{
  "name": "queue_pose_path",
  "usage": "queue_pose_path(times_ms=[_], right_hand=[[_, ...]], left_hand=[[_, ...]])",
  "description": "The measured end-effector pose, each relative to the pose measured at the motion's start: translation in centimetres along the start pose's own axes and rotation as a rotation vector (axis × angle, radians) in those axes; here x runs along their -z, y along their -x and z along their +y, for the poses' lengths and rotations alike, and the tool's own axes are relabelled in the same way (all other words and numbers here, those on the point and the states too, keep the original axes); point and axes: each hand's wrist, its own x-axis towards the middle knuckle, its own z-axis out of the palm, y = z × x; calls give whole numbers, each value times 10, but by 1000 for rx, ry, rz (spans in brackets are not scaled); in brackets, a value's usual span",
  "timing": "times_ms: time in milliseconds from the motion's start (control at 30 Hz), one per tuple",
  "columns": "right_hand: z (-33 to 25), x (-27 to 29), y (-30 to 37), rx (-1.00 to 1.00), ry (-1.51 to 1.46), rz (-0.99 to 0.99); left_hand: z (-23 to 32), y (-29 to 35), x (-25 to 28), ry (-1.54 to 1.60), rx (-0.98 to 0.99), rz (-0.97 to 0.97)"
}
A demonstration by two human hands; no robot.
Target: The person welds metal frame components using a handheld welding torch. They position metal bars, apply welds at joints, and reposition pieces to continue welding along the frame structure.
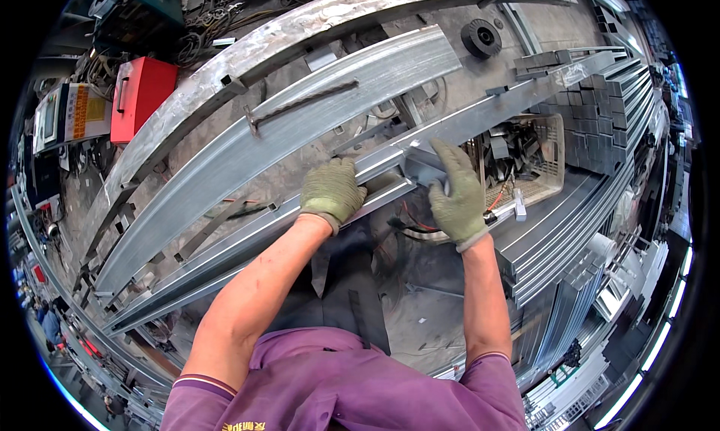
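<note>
My left hand [332, 191], in a green work glove, is closed over a long galvanized steel channel [379, 161] that runs from the lower left up to the middle. At the channel's right end, my right hand [457, 199], gloved alike, has thumb and fingers around a short grey metal piece [424, 161]. That piece sits against the channel's end; whether it is inside or just touching it I cannot tell. Beyond my hands lies a wide steel channel [360, 79], with a twisted metal rod [307, 103] with a short head, like a hammer, resting across it.
A plastic crate [556, 150] of metal offcuts stands right of my right hand. Stacked steel profiles [570, 221] and a pile of short square pieces [596, 120] lie farther right. A black wheel [481, 38] is at the back; a red box [144, 94] stands far left.
</note>
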Motion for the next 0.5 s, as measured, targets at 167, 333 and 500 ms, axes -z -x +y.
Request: queue_pose_path(times_ms=[167, 333, 500], right_hand=[[-8, -27, -10, -91, -15, -5], [5, -58, 3, -232, -193, 10], [13, -78, 19, -467, -324, 51]], left_hand=[[-8, -3, 0, -1, -47, -25], [-12, -7, -7, 26, -39, -25], [-10, -7, -2, 33, -74, -40]])
